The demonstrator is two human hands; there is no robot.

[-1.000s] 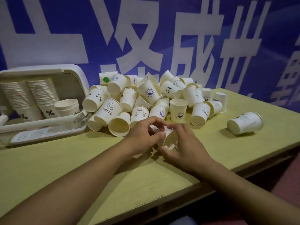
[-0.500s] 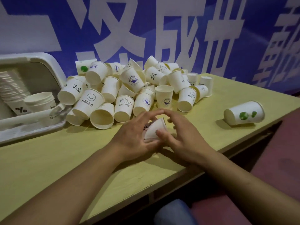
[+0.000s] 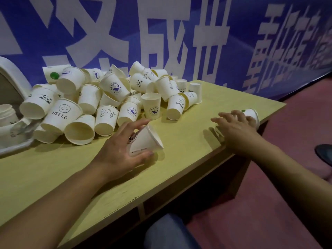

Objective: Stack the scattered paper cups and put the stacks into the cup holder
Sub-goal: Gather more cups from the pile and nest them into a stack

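Observation:
My left hand grips a white paper cup lying on its side just above the yellow table, its open rim pointing right. My right hand stretches out to the right with straight fingers laid over a lone cup with green dots, which lies near the table's right edge and is mostly hidden by the fingers. A big pile of printed paper cups fills the back of the table. The white cup holder shows at the far left with stacked cups inside.
A blue banner with large white characters hangs behind the table. The table's right corner lies close to the lone cup, above a red floor. A dark shoe sits at the right, and my blue-clad knee is below.
My right hand let go of the cup held between both hands and moved right onto the lone cup. The left hand keeps that cup. The view swung to the right.

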